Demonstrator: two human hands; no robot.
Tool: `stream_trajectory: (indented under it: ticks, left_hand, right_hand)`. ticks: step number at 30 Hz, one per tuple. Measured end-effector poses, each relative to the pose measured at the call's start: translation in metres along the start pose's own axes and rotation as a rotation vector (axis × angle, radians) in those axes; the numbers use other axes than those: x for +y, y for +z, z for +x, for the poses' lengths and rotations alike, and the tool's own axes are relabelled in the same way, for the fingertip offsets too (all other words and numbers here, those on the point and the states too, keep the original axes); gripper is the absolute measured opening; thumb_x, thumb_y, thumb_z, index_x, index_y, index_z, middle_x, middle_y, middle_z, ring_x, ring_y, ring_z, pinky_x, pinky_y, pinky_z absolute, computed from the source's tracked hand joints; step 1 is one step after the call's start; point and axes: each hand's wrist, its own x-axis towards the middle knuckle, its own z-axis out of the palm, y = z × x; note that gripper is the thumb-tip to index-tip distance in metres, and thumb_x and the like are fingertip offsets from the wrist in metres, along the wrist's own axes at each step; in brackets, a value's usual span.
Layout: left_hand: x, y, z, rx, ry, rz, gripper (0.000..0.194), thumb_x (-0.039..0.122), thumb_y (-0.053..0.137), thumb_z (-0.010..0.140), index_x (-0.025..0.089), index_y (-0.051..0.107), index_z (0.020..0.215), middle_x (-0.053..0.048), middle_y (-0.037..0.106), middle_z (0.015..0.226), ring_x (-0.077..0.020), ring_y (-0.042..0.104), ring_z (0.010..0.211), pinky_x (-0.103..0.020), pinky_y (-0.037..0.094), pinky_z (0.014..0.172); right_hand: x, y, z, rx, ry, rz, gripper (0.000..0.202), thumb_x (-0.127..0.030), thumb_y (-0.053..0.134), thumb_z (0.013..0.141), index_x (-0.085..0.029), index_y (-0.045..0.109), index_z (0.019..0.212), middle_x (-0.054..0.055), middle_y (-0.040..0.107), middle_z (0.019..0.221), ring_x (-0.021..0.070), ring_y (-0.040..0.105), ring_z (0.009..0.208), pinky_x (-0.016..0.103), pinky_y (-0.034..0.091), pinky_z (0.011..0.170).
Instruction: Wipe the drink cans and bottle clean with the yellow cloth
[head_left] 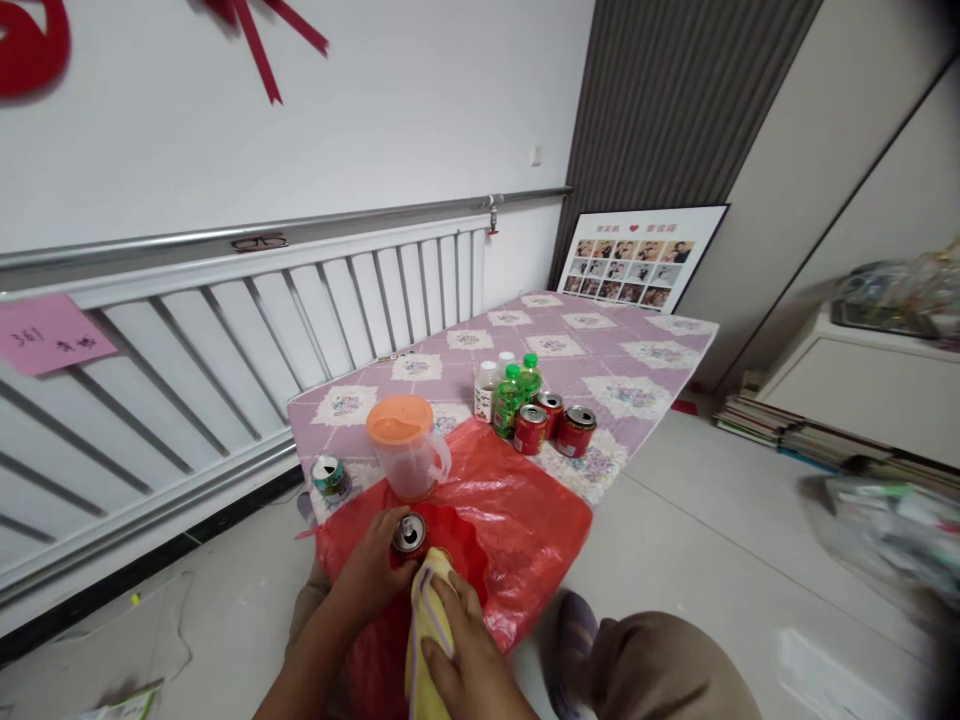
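My left hand (379, 560) is wrapped around an opened drink can (410, 535), which it holds upright over a red scalloped dish (472, 560). A yellow cloth (430, 640) with a pale purple edge is gripped in my right hand (465, 645), its upper end close to the can; whether it touches the can I cannot tell. Beneath the dish a red plastic sheet (525, 510) covers the near part of the table. Just beyond the can stands a clear pitcher (405, 470) with an orange lid. A green can (330, 478) is at the left edge.
Red cans (576, 432) and small bottles (508, 400) with green and white caps cluster mid-table on the patterned tablecloth (555, 345). A white radiator (300, 320) runs behind on the left. A photo board (645, 258) leans at the far end. Books (750, 420) lie on the floor, right.
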Motion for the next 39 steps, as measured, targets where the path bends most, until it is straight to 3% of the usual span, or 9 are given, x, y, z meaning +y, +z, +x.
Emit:
stream_trajectory:
  ticks: [4, 8, 11, 16, 19, 22, 26, 34, 39]
  left_hand:
    - [-0.004, 0.002, -0.001, -0.008, -0.018, 0.005, 0.059, 0.016, 0.064, 0.069, 0.019, 0.050, 0.126, -0.011, 0.057, 0.128, -0.0272, 0.054, 0.121, -0.044, 0.042, 0.106]
    - [-0.004, 0.003, -0.001, -0.019, -0.042, 0.014, 0.063, 0.012, 0.062, 0.065, 0.020, 0.050, 0.127, -0.011, 0.057, 0.130, -0.0279, 0.054, 0.123, -0.045, 0.042, 0.107]
    - [-0.003, 0.003, -0.001, -0.016, -0.068, 0.024, 0.065, 0.012, 0.062, 0.064, 0.020, 0.050, 0.127, -0.010, 0.056, 0.132, -0.0270, 0.053, 0.125, -0.043, 0.042, 0.107]
    - [-0.005, 0.007, -0.002, 0.004, -0.073, 0.040, 0.066, 0.013, 0.062, 0.062, 0.020, 0.050, 0.127, -0.009, 0.058, 0.131, -0.0259, 0.055, 0.124, -0.040, 0.043, 0.107]
    - [-0.008, 0.008, -0.002, 0.004, -0.076, 0.045, 0.066, 0.016, 0.062, 0.063, 0.021, 0.050, 0.127, -0.009, 0.058, 0.132, -0.0276, 0.054, 0.124, -0.042, 0.044, 0.106]
    - [-0.007, 0.007, -0.002, -0.006, -0.076, 0.048, 0.066, 0.018, 0.061, 0.063, 0.021, 0.051, 0.128, -0.010, 0.057, 0.134, -0.0297, 0.053, 0.126, -0.045, 0.044, 0.106]
    - [-0.004, 0.007, -0.005, 0.005, -0.097, 0.017, 0.066, 0.022, 0.064, 0.064, 0.021, 0.051, 0.129, -0.011, 0.056, 0.135, -0.0308, 0.053, 0.126, -0.046, 0.043, 0.107]
    - [-0.004, 0.024, -0.007, 0.145, -0.140, -0.073, 0.063, 0.024, 0.067, 0.064, 0.018, 0.052, 0.125, -0.013, 0.058, 0.131, -0.0314, 0.054, 0.124, -0.050, 0.041, 0.107]
    - [-0.004, 0.017, -0.008, 0.187, -0.195, -0.215, 0.064, 0.023, 0.065, 0.063, 0.018, 0.051, 0.125, -0.011, 0.061, 0.128, -0.0297, 0.059, 0.118, -0.049, 0.044, 0.105]
  right_hand:
    - [0.013, -0.010, -0.003, 0.010, -0.097, 0.090, 0.066, -0.017, 0.054, 0.080, -0.018, 0.041, 0.145, 0.012, 0.036, 0.153, 0.0255, 0.030, 0.143, 0.043, 0.026, 0.117]
    - [0.029, -0.041, 0.009, 0.269, -0.094, 0.144, 0.060, -0.024, 0.051, 0.084, -0.021, 0.042, 0.143, 0.011, 0.043, 0.148, 0.0240, 0.039, 0.138, 0.043, 0.031, 0.115]
    - [0.042, -0.072, 0.028, 0.426, -0.134, 0.039, 0.055, -0.029, 0.052, 0.083, -0.019, 0.049, 0.137, 0.014, 0.047, 0.143, 0.0269, 0.042, 0.136, 0.046, 0.033, 0.113]
    - [0.059, -0.101, 0.057, 0.425, -0.113, -0.234, 0.058, -0.021, 0.050, 0.082, -0.017, 0.047, 0.139, 0.015, 0.044, 0.145, 0.0247, 0.042, 0.136, 0.042, 0.034, 0.113]
    - [0.063, -0.099, 0.062, 0.300, -0.016, -0.406, 0.056, -0.022, 0.052, 0.083, -0.018, 0.049, 0.139, 0.015, 0.041, 0.150, 0.0282, 0.040, 0.137, 0.043, 0.036, 0.110]
    - [0.061, -0.087, 0.060, 0.212, 0.081, -0.523, 0.059, -0.018, 0.056, 0.079, -0.023, 0.052, 0.138, 0.011, 0.038, 0.153, 0.0347, 0.037, 0.137, 0.052, 0.039, 0.104]
    - [0.057, -0.077, 0.057, 0.180, 0.162, -0.637, 0.066, -0.015, 0.054, 0.077, -0.027, 0.046, 0.142, 0.005, 0.029, 0.157, 0.0350, 0.028, 0.142, 0.055, 0.037, 0.103]
    - [0.055, -0.077, 0.055, 0.165, 0.168, -0.669, 0.064, -0.018, 0.052, 0.080, -0.029, 0.043, 0.143, 0.003, 0.026, 0.159, 0.0337, 0.026, 0.142, 0.051, 0.034, 0.105]
    - [0.059, -0.076, 0.054, 0.182, 0.152, -0.638, 0.063, -0.020, 0.052, 0.082, -0.029, 0.043, 0.144, 0.004, 0.026, 0.159, 0.0340, 0.026, 0.142, 0.054, 0.035, 0.105]
